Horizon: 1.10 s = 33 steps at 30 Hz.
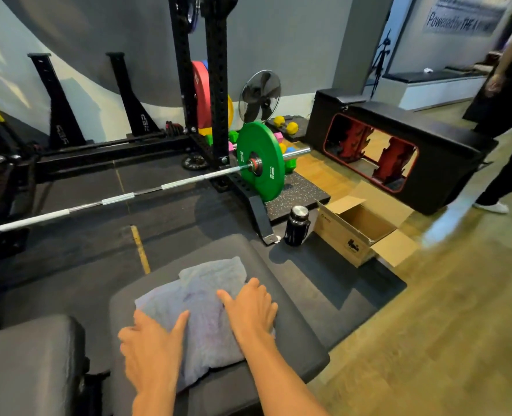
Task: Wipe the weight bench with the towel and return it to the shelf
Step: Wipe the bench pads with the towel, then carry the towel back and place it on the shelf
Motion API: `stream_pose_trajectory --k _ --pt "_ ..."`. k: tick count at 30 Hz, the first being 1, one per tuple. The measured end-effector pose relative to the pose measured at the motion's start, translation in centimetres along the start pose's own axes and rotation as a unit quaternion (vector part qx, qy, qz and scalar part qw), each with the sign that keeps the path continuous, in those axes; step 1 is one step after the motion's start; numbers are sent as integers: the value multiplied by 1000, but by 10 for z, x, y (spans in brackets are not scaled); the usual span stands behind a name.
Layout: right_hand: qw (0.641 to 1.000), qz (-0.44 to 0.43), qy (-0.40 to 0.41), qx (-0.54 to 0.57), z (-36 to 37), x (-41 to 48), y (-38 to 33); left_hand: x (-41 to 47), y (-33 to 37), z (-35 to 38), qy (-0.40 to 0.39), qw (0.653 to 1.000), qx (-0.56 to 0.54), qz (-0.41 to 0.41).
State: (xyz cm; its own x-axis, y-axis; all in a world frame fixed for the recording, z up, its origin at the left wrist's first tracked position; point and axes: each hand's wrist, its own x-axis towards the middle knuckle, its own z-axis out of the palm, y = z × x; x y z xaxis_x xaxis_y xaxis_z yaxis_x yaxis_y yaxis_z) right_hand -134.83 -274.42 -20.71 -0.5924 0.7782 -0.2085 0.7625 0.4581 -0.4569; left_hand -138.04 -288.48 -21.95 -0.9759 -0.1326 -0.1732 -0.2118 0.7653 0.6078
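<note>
The open brown cardboard box [357, 230] stands on the floor to the right of the bench, flaps spread, and its visible inside looks empty; a dark metal bottle with a steel cap [296, 226] stands just beside it, closed. The pale grey folded towel [201, 310] lies on the black padded weight bench [281, 295], near the pad's far end. The left hand [149, 343] and the right hand [250, 307] both press flat on the towel, fingers spread, gripping nothing. Bare pad remains around the towel. Beyond the bench a steel barbell with a green plate [260, 160] crosses the black mat.
</note>
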Motion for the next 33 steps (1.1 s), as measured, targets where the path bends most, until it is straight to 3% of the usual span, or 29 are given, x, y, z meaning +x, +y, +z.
stream_pose_trajectory --k 4,9,13,17,24,33 --pt "999 -27 8 31 7 0 -6 19 5 0 -42 998 -32 -14" --pt "996 -21 18 90 4 0 -7 36 16 2 -95 990 -30 99" --pt "983 -9 30 180 -17 -4 -15 47 34 -18 -158 970 -134 126" --pt "951 -19 101 292 -57 -8 -36 60 72 -56 -162 941 -232 184" --pt "882 24 170 438 -206 -39 -81 27 184 -156 -218 892 -307 251" --pt "834 72 294 462 -470 -83 -96 -84 401 -271 -283 838 -352 307"
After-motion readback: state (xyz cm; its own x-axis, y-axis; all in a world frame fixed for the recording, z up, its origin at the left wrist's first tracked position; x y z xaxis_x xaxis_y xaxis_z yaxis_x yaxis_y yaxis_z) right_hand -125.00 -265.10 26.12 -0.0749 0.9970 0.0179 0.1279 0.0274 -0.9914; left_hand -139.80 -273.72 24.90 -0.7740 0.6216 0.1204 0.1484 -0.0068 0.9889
